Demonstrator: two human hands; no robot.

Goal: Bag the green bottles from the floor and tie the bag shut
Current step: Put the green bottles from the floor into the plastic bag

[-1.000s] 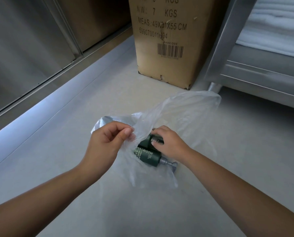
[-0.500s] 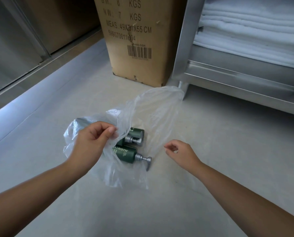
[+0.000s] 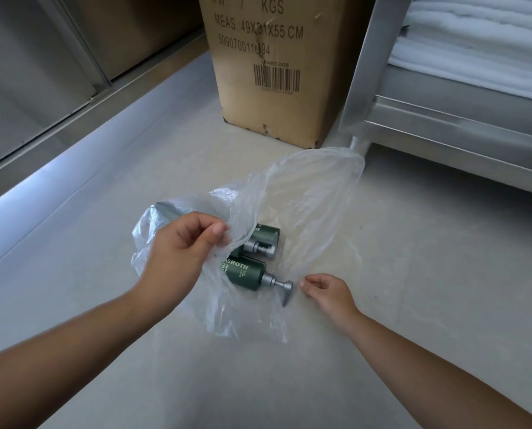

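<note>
A clear plastic bag [image 3: 308, 193] lies on the pale floor with its mouth held up and wide. My left hand [image 3: 182, 249] pinches the bag's near edge between thumb and fingers. Two dark green pump bottles lie on their sides in the bag's opening. The nearer bottle [image 3: 246, 274] shows white lettering, and its grey pump head points right toward my right hand. The farther bottle [image 3: 266, 238] lies just behind it. My right hand [image 3: 328, 292] hovers beside the pump head, fingers loosely curled, holding nothing.
A tall cardboard box [image 3: 277, 66] stands on the floor behind the bag. A metal shelf unit [image 3: 444, 125] with folded white linen [image 3: 481, 35] is at the right. Metal sliding doors and their track [image 3: 57, 97] run along the left.
My right hand let go of the bottle inside the bag, pulled out to the right, and now hovers by the pump head. My left hand has kept its pinch on the bag's edge.
</note>
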